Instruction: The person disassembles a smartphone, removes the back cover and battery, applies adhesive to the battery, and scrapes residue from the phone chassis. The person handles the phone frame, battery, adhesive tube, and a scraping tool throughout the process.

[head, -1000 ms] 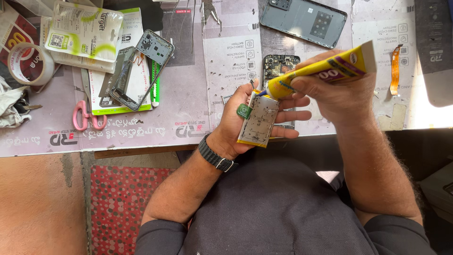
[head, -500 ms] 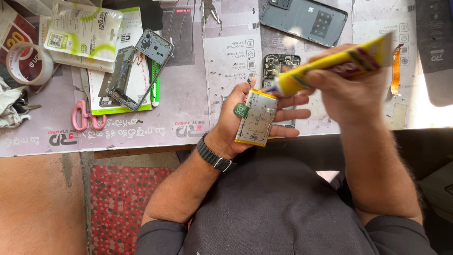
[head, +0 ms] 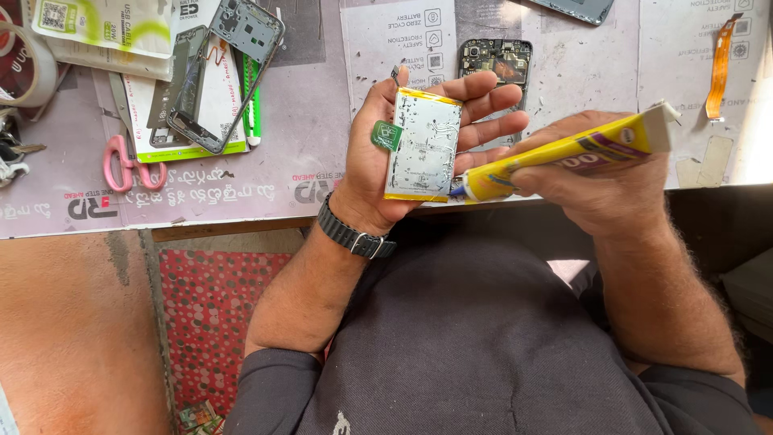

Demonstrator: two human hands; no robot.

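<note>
The battery [head: 423, 145] I hold is silver with yellow edges and a green tab, my glue tube [head: 564, 155] is yellow, my watch strap [head: 354, 234] black, the scissors [head: 129, 161] pink, and the floor mat [head: 209, 322] red with pale dots.

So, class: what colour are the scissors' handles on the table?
Pink, seen clearly in the head view: scissors.

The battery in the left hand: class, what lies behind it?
The left hand cradles the battery from behind; its fingers stick out on one side. An opened phone lies beyond, partly covered.
</note>
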